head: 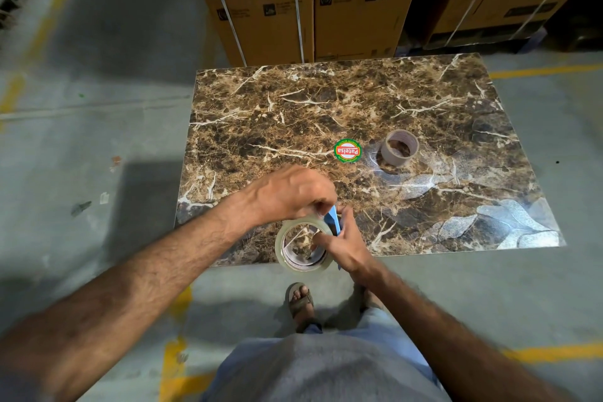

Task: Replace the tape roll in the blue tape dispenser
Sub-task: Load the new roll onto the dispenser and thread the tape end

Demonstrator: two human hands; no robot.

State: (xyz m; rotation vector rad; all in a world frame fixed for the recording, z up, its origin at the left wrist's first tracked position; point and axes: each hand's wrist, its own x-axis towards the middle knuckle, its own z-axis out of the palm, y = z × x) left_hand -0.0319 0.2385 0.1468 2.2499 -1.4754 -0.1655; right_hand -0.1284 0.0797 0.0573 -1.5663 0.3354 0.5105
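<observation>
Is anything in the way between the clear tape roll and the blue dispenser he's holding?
Nothing visible. The clear tape roll sits right against the blue dispenser, with the left hand and right hand gripping them. The empty core lies apart on the table.

Brown white-veined marble tabletop [326, 101], blue dispenser [334, 220], clear tape roll [281, 250], red-green sticker [347, 150].

Warehouse, stacked strapped cartons [306, 0], concrete floor [98, 127], yellow lane markings [541, 70]
</observation>
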